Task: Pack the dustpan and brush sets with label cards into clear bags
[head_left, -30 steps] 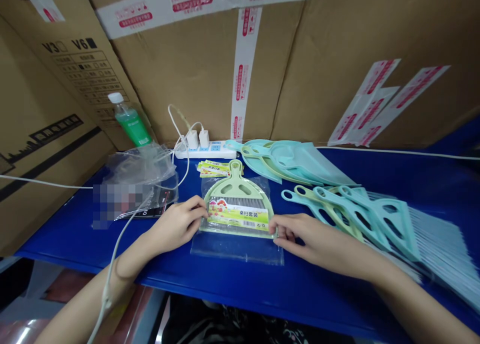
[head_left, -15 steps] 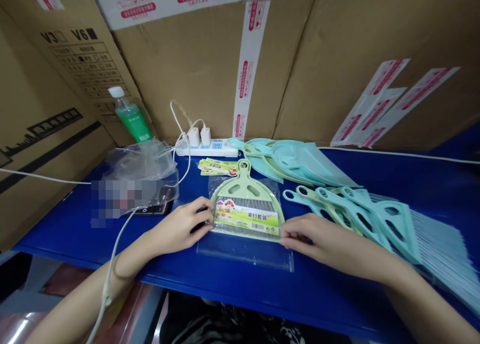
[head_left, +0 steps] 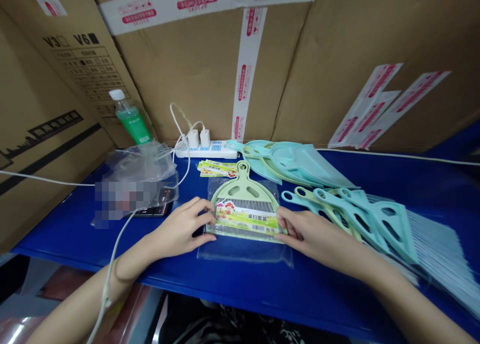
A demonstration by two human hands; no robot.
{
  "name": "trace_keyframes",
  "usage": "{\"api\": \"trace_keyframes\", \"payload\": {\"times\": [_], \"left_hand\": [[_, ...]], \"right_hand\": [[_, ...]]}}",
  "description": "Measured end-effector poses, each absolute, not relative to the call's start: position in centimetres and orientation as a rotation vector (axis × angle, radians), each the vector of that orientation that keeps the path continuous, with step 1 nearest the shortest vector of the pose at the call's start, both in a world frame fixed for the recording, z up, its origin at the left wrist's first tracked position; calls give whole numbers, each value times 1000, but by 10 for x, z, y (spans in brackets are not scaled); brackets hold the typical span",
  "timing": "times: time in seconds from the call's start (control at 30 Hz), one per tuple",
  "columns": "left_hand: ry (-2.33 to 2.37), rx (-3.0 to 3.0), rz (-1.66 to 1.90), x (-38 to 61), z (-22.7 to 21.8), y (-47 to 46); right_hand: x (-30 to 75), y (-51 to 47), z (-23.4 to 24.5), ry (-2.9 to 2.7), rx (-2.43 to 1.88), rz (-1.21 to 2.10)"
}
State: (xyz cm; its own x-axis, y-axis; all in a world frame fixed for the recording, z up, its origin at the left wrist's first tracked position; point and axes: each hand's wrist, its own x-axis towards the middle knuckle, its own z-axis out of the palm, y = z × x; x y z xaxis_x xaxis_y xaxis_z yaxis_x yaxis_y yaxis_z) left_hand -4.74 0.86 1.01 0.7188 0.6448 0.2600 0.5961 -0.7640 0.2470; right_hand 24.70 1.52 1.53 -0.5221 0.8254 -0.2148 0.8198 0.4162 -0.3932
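A light green dustpan and brush set (head_left: 243,186) lies flat in a clear plastic bag (head_left: 245,256), its handle end pointing away from me. A printed card (head_left: 258,218) with red mushrooms covers part of the grey bristles. My left hand (head_left: 191,225) is at the set's left edge, thumb and fingers spread apart, fingertips touching the bag. On the opposite side, my right hand (head_left: 300,229) pinches the right corner of the bagged set between thumb and fingers. The undersides of both hands' fingers are partly hidden.
Several blue and green dustpans (head_left: 300,161) are stacked at the back right, with several brushes (head_left: 375,224) in front of them. Loose cards (head_left: 215,169) lie near a power strip (head_left: 206,149). Plastic bags (head_left: 138,164), a green bottle (head_left: 131,119) and a white cable (head_left: 116,254) are leftward.
My left thumb and fingers have spread wider at the edge of the bag. My right fingers have moved slightly up and inward onto the set's right corner.
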Motion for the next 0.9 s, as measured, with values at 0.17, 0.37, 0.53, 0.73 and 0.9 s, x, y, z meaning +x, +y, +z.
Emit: {"api": "trace_keyframes", "payload": {"times": [0.17, 0.37, 0.53, 0.73, 0.9], "left_hand": [[938, 2871, 473, -44, 13, 7], [859, 2940, 454, -41, 12, 6], [853, 2966, 438, -42, 9, 7], [835, 3027, 369, -44, 8, 7], [800, 3052, 306, -45, 9, 7]], "right_hand": [[245, 13, 20, -2674, -1536, 676], [240, 13, 21, -2641, -1552, 683], [240, 15, 17, -2616, -1553, 699], [240, 14, 16, -2591, -1519, 720], [238, 14, 18, -2635, -1540, 590]]}}
